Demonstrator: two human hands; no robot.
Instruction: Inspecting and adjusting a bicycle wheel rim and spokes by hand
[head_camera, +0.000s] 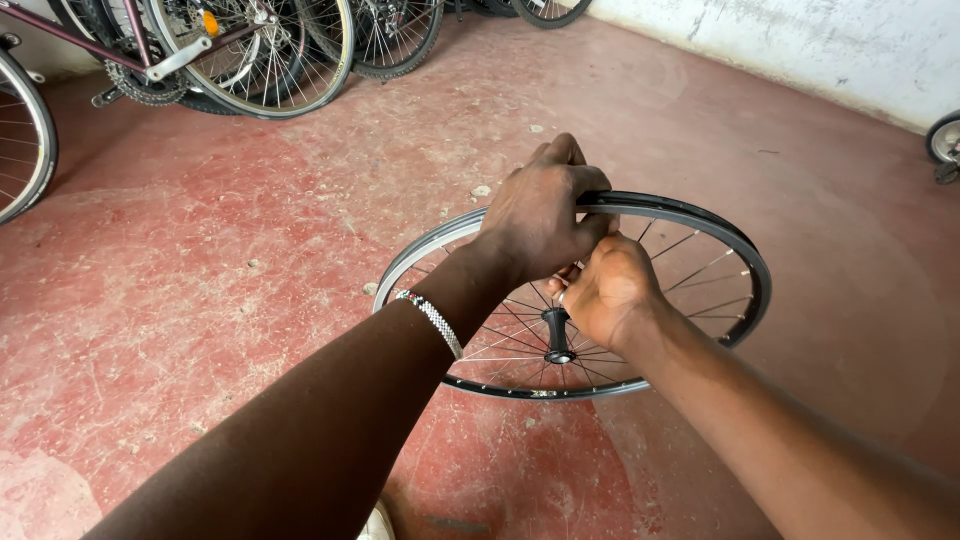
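Observation:
A bare bicycle wheel (745, 262) with a black rim, thin spokes and a black hub (557, 334) is held out over the red floor. My left hand (545, 212) is closed over the top of the rim at its far edge. My right hand (608, 290) sits just under the left one, among the spokes, with its fingers curled; what they pinch is hidden. A beaded bracelet (432, 320) is on my left wrist.
Several bicycles (250, 50) stand along the far left wall. Another wheel (25, 140) shows at the left edge, and a small wheel (942, 140) at the right edge by the white wall (800, 40). The red concrete floor (200, 300) is worn and scuffed.

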